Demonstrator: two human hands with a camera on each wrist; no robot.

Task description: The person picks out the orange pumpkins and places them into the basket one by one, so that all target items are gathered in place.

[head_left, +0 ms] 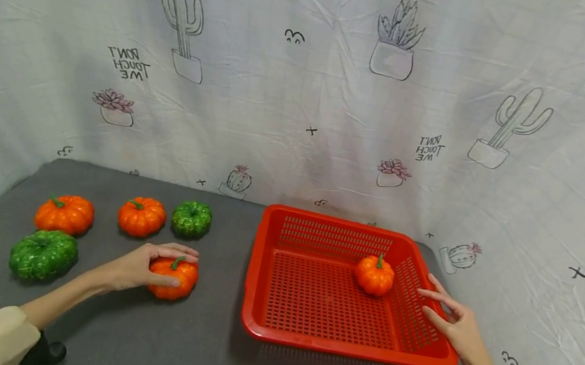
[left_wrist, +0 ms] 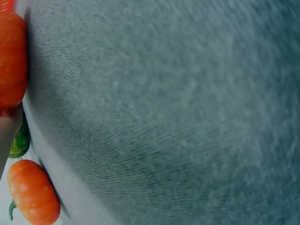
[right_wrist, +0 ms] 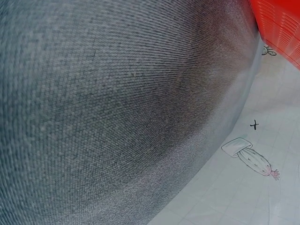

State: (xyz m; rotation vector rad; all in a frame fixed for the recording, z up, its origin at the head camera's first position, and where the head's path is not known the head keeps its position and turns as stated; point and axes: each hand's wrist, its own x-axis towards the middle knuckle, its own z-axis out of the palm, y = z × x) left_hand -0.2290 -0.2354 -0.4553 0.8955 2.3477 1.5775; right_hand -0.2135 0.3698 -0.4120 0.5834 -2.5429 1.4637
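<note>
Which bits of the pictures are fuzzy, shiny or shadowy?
Head view: mostly clear, with a dark shadow under the front of the red basket and shiny glints on the orange pumpkin inside it; left wrist view: the grey cloth is fuzzy, especially on the right; right wrist view: reddish tint on that cloth near the basket.

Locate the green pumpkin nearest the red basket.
In the head view, that green pumpkin sits left of centre, at the back, just right of an orange pumpkin and left of the red basket.

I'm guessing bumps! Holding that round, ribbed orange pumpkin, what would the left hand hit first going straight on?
The left hand would probably meet the red rectangular plastic basket first, though height is unclear.
</note>
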